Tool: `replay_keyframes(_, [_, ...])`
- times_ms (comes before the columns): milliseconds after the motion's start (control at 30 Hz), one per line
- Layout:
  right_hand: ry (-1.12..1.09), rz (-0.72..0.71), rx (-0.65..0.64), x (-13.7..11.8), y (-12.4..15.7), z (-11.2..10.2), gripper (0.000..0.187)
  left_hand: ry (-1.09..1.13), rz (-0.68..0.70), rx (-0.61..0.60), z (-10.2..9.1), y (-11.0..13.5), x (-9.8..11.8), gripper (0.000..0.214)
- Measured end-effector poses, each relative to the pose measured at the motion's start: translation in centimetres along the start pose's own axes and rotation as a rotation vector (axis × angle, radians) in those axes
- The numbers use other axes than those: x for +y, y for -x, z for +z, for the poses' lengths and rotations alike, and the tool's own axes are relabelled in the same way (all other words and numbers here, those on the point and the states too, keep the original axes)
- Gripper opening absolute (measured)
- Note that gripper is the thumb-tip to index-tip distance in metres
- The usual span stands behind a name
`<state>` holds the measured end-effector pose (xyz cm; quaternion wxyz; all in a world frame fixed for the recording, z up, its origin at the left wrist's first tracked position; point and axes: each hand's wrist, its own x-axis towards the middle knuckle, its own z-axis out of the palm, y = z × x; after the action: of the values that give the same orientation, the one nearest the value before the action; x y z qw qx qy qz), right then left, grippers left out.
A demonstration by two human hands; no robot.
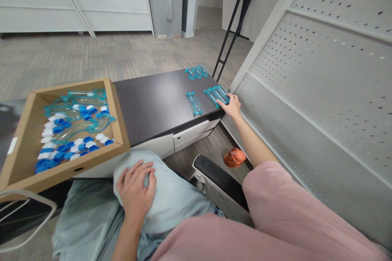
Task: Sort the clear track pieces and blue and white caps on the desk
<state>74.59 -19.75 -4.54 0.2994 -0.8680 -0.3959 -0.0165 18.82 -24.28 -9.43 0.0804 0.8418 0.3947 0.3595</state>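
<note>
My right hand (232,106) reaches out to the far right corner of the dark cabinet top (156,102) and its fingers touch a row of straight clear-blue track pieces (217,94). Whether it grips one is not clear. A curved blue track piece (194,103) lies just left of them, and a small pile of curved blue pieces (196,72) sits at the back edge. My left hand (135,187) rests flat on my knee with fingers spread, holding nothing.
A cardboard box (118,108) on the left holds clear-blue tracks and several blue and white connectors. White perforated panels (321,81) stand on the right. An orange object (234,157) lies on the floor by a black chair armrest (219,177). A black stand (235,24) is behind.
</note>
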Motion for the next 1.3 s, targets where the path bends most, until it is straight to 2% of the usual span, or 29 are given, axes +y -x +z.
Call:
replay_keyframes(267, [-0.012, -0.011, -0.025, 0.8, 0.0, -0.1, 0.119, -0.007, -0.024, -0.002, 0.0, -0.2, 0.7, 0.019])
replay_keyframes(467, [0.03, 0.017, -0.004, 1.1, -0.2, 0.2, 0.11, -0.016, 0.014, 0.005, 0.3, 0.0, 0.0, 0.022])
replay_keyframes(600, [0.056, 0.026, -0.018, 0.9, -0.1, 0.2, 0.104, -0.038, 0.023, 0.009, 0.3, -0.1, 0.1, 0.021])
replay_keyframes(667, [0.081, 0.033, 0.016, 0.4, 0.2, -0.2, 0.104, -0.044, 0.016, 0.014, 0.2, -0.2, 0.2, 0.021])
replay_keyframes(733, [0.094, 0.007, 0.079, -0.4, 0.7, -0.7, 0.104, -0.05, 0.008, 0.008, 0.1, -0.3, 0.4, 0.021])
replay_keyframes(800, [0.07, -0.106, 0.096, -1.8, 1.5, -1.3, 0.102, -0.051, 0.001, -0.013, -0.1, -0.5, 0.5, 0.02])
replay_keyframes(900, [-0.013, -0.387, -0.044, -5.2, 3.0, -1.4, 0.088, -0.034, -0.029, -0.036, -0.3, -0.6, 0.9, 0.02])
replay_keyframes(967, [-0.049, -0.521, -0.154, -7.8, 4.0, -0.6, 0.082, -0.018, -0.058, -0.033, -0.5, -0.8, 1.1, 0.02])
replay_keyframes(1100, [-0.041, -0.541, -0.279, -11.6, 5.2, 2.0, 0.078, -0.002, -0.099, -0.062, -0.6, -1.3, 1.4, 0.021])
replay_keyframes(1300, [-0.019, -0.598, -0.408, -12.8, 6.7, 4.1, 0.062, 0.016, -0.169, -0.118, -0.8, -2.6, 2.5, 0.013])
